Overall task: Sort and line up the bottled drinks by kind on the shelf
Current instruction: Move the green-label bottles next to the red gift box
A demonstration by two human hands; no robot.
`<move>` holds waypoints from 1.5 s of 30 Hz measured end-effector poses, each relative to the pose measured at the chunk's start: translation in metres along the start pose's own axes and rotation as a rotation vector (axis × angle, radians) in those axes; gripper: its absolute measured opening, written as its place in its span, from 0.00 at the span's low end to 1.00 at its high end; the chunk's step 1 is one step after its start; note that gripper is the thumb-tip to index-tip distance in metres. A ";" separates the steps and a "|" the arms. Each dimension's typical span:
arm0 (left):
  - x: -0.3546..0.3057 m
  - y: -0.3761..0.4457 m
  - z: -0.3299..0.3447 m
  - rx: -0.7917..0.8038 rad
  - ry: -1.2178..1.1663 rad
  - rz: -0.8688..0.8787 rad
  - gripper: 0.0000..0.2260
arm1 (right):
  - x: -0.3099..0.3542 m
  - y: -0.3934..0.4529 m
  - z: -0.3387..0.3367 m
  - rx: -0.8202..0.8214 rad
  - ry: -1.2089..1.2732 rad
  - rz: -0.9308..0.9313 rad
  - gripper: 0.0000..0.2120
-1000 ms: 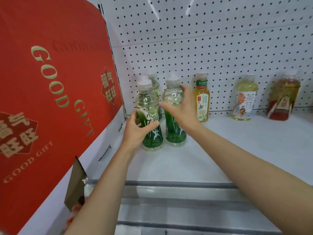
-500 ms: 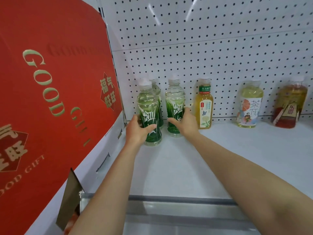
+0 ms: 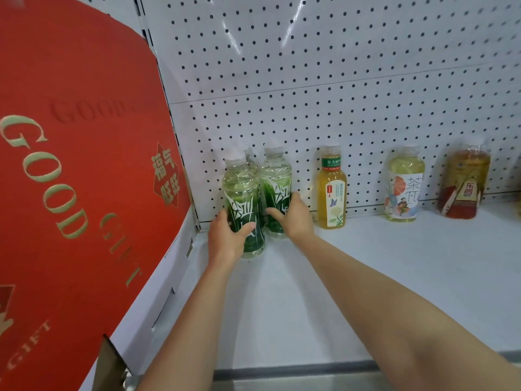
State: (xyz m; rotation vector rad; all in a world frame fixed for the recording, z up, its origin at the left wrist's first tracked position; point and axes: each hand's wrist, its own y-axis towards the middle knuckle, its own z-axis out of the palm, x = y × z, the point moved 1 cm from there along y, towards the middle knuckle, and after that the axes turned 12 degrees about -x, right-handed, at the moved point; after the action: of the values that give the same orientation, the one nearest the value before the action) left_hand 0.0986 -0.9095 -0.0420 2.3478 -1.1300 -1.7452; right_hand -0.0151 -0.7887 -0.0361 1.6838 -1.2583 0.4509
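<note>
Three clear bottles with green labels stand at the back left of the white shelf (image 3: pixel 366 277). My left hand (image 3: pixel 227 238) grips the front green-label bottle (image 3: pixel 242 193) low on its body. My right hand (image 3: pixel 293 218) holds the second green-label bottle (image 3: pixel 276 182) near its base, close to the pegboard. A third green-label bottle (image 3: pixel 251 159) is mostly hidden behind them. Further right along the back stand a yellow tea bottle (image 3: pixel 331 190), a pale bottle with an orange-and-white label (image 3: pixel 404 184) and an amber bottle with a red label (image 3: pixel 465 182).
A large red gift box (image 3: pixel 79 193) with gold lettering leans at the left, walling off that side of the shelf. A white pegboard (image 3: pixel 338 80) forms the back wall. The shelf's grey front rail (image 3: pixel 296 368) runs along the bottom.
Both hands have pushed the two green-label bottles back toward the pegboard. My right hand slid from the bottle's upper body down to its base.
</note>
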 end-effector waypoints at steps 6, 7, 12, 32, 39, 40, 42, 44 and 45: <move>-0.022 -0.026 -0.017 -0.125 0.127 0.025 0.37 | -0.005 -0.024 -0.033 -0.059 -0.105 -0.074 0.27; -0.029 -0.032 -0.022 -0.184 0.143 0.070 0.36 | -0.007 -0.029 -0.046 -0.088 -0.139 -0.126 0.25; -0.066 -0.075 -0.029 -0.240 0.148 0.390 0.26 | -0.031 -0.055 -0.131 -0.251 -0.205 -0.259 0.20; -0.223 -0.329 0.143 0.346 0.156 0.821 0.20 | -0.216 -0.172 -0.475 -0.521 -0.524 -0.085 0.14; -0.269 -0.334 0.214 0.385 0.110 0.865 0.19 | -0.269 -0.145 -0.524 -0.596 -0.604 0.015 0.14; -0.276 -0.333 0.226 0.392 0.093 0.850 0.19 | -0.277 -0.140 -0.529 -0.604 -0.600 0.030 0.15; -0.291 -0.330 0.250 0.409 0.054 0.790 0.20 | -0.290 -0.126 -0.541 -0.612 -0.600 0.051 0.15; -0.306 -0.326 0.272 0.425 0.007 0.709 0.22 | -0.302 -0.112 -0.552 -0.631 -0.587 0.062 0.14; -0.312 -0.325 0.282 0.422 -0.016 0.668 0.24 | -0.307 -0.105 -0.556 -0.648 -0.567 0.066 0.14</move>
State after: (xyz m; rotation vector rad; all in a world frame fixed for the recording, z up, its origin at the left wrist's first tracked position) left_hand -0.0007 -0.3876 -0.0214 1.7601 -2.1335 -1.3725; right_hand 0.0856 -0.1527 -0.0475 1.2340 -1.6400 -0.4064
